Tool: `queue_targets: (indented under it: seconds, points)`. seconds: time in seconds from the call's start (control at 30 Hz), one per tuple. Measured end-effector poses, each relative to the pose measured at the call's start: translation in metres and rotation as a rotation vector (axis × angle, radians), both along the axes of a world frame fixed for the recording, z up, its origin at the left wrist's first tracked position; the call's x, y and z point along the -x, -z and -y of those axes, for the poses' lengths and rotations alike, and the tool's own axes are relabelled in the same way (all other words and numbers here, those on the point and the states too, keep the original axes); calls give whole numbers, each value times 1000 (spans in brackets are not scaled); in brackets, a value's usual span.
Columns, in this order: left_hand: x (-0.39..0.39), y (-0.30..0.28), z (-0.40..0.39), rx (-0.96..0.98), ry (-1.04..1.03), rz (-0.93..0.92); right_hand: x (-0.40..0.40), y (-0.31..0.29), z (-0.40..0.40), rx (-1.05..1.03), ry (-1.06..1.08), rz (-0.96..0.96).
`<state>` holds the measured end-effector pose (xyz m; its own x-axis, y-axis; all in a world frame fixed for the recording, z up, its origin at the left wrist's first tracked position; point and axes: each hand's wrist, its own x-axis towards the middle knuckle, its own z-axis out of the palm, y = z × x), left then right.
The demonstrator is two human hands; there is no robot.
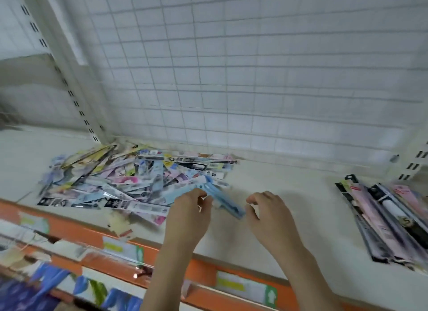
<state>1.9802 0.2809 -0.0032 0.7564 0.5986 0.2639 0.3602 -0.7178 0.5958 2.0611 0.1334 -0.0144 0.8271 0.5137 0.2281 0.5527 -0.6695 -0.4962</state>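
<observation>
Lying aslant just above the shelf board (294,185), the light-blue packet (222,199) runs from the edge of the loose pile toward the viewer, between the two hands. The left hand (188,214) pinches it about halfway along, with the thumb and curled fingers (205,200) closed on its long edge. The right hand (269,214) sits at the packet's near end with its fingers (253,202) bent inward. Motion blur hides whether they grasp that end or only touch it.

To the left, touching the packet's far end, a loose pile of long packets (125,183) lies spread in many directions. Well apart on the right, a neater stack of packets (391,220) lies with its members roughly parallel. A white wire-grid back panel (231,79) rises behind the board, with a slotted upright (75,104) at its left. The orange shelf edge (91,235) carries price labels (117,246).
</observation>
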Motion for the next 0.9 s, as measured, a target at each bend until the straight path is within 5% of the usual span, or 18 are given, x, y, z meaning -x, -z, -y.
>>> queue_targets:
  seconds: [0.33, 0.67, 0.9]
  points:
    - [51, -22, -169, -60, 4, 56, 37, -4, -152, -22, 10, -4]
    - [47, -7, -204, 26, 49, 2, 30, -3, -169, 6, 94, 12]
    - [-24, -22, -220, -154, 145, -78, 12, 1, -149, -44, 181, 11]
